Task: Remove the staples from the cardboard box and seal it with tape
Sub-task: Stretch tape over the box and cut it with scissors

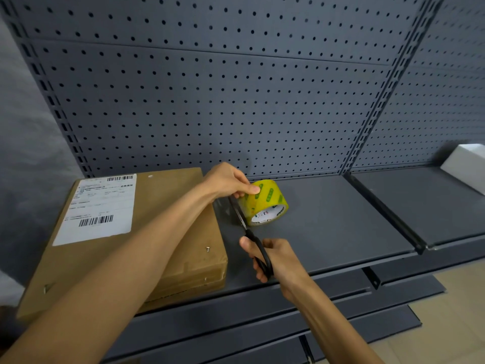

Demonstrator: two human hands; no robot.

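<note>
One flat brown cardboard box (157,232), matte, with a white printed label (99,208), lies lower left on the grey metal shelf (328,219). Just right of it, a glossy yellow tape roll (267,203), gripped by the left hand (225,179). Right hand (273,258) grasps black-handled scissors (252,237), blades at the roll. Perforated pegboard (236,88) behind.

The shelf (328,219) lies open right of the tape roll (266,203); the cardboard box (168,203) blocks the left, the pegboard (223,101) the far side.
</note>
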